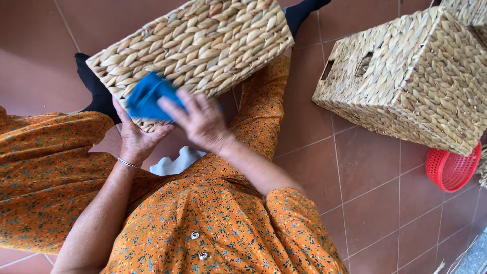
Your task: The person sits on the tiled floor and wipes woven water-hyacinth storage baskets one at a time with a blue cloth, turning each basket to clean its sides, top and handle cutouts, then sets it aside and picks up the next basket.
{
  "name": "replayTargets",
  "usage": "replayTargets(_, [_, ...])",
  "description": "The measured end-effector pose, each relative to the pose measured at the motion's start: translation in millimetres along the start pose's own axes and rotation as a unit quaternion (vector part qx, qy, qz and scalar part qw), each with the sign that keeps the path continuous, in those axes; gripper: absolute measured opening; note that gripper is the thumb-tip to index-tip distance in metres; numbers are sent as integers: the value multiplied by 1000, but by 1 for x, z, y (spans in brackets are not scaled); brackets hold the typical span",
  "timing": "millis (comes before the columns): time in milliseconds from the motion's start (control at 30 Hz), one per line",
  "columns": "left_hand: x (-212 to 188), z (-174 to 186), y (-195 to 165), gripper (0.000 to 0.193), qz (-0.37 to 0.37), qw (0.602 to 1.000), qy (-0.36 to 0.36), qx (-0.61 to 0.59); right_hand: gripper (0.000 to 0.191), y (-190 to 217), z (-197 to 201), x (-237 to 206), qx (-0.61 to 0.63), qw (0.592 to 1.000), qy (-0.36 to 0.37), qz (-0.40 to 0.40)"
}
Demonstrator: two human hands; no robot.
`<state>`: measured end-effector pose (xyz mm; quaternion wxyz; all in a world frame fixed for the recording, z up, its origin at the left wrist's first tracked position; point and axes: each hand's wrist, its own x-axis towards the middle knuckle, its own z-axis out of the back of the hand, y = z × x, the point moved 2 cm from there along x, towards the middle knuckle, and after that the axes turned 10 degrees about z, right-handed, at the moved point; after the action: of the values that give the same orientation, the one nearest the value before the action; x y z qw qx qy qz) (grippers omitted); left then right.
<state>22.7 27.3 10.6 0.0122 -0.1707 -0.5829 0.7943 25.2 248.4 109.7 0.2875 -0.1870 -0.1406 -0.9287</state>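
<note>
Blue cloth under right hand fingers, seemingly.

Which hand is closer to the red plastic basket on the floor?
The right. The right hand is on the blue cloth against the woven basket in the lap, on the side toward the red basket. The left hand grips the woven basket's corner, farther away.

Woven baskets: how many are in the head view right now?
3, perhaps more out of frame. One woven basket rests on the person's lap, steadied by the left hand; a second basket sits on the floor at right; a third basket shows at the top-right corner.
</note>
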Motion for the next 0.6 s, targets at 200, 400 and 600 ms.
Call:
replayTargets(200, [4,-6,-24,145,19,983,26,-183,53,-187,27,-60,-197,949,-50,-239])
replayTargets(400, [7,-6,-20,140,-12,981,22,-194,55,-167,17,-47,-172,932,-54,-315])
replayTargets(600, [1,3,31,141,-11,995,9,-103,47,30,-7,-1,-28,990,-26,-134])
